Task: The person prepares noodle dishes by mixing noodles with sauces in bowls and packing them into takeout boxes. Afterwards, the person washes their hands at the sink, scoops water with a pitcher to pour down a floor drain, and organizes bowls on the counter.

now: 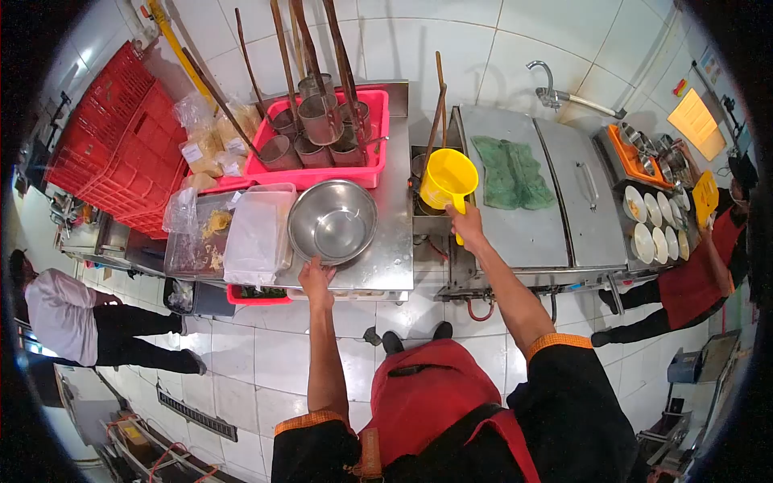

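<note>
My right hand [465, 225] is closed round the handle of a yellow plastic water dipper [439, 179], which is over the narrow gap between the steel table and the cooker. At the near rim of a shiny steel mixing bowl [332, 221], my left hand [316, 278] grips the edge, its fingertips partly hidden by the rim. The bowl is on the steel table [394, 233] and looks to hold nothing but perhaps a little clear liquid. Just left of it is a translucent lidded plastic box [259, 233].
Long-handled metal strainers [320, 119] stand in a pink tub [378, 121] behind the bowl. A green cloth [511, 173] lies on the steel lid [515, 233]. Red crates [121, 145] are stacked left. One person [68, 314] stands left, another [700, 266] right near plates [644, 241].
</note>
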Available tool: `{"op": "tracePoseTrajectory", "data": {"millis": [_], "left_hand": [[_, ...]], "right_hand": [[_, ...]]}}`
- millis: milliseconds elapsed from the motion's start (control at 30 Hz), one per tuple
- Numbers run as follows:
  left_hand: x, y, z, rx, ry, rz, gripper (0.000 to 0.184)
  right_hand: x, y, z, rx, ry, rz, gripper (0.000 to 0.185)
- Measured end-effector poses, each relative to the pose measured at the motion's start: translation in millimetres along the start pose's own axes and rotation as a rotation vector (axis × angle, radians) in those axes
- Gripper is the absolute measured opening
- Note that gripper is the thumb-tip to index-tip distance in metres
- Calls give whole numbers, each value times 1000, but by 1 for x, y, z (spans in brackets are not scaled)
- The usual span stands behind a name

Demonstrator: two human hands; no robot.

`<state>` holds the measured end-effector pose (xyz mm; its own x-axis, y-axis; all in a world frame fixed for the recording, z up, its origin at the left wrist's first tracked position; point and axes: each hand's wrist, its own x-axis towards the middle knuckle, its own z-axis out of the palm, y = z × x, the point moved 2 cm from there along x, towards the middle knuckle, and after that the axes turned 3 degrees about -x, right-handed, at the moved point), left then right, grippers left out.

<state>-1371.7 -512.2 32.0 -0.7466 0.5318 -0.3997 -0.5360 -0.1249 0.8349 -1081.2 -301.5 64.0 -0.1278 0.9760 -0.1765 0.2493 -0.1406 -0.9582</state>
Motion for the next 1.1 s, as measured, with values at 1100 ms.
{"op": "tracePoseTrajectory", "data": {"millis": [1100], "left_hand": [[-92,-25,193,585,-527,-80,30]], "right_hand": [[-157,-47,-233,333,305,106,25]]}}
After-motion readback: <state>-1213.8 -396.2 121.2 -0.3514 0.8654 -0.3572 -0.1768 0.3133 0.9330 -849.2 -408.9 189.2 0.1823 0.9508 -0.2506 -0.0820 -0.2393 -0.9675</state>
